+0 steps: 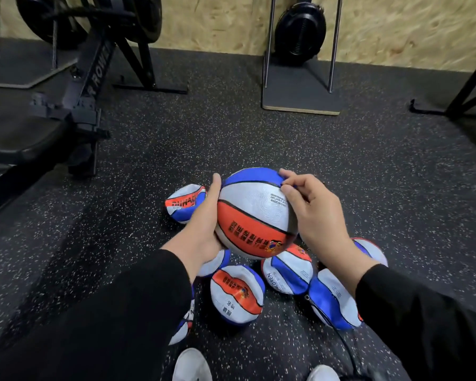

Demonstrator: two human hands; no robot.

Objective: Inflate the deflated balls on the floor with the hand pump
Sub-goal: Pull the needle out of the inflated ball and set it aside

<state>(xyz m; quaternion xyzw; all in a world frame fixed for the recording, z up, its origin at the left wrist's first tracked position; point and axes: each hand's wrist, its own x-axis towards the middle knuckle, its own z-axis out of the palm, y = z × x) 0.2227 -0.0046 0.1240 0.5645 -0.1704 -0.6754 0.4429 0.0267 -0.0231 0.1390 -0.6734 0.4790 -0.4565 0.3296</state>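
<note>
Nearest us: two white shoes (192, 365) on the speckled floor (138, 204), black hose (341, 339) running past them. We count seven flat balls (237, 294) on the floor, clustered under our forearms. Both arms reach forward in black sleeves. One round ball (254, 213) held above the pile: left hand (204, 224) cups its left side, fingers spread under it; right hand (311, 213) on its right side, fingertips pinching the blue panel. Far back: rower (91, 75) and a stand (300, 78).

Round red-white-blue ball (254, 213) held aloft, flattened matching balls (237, 294) on floor beneath
</note>
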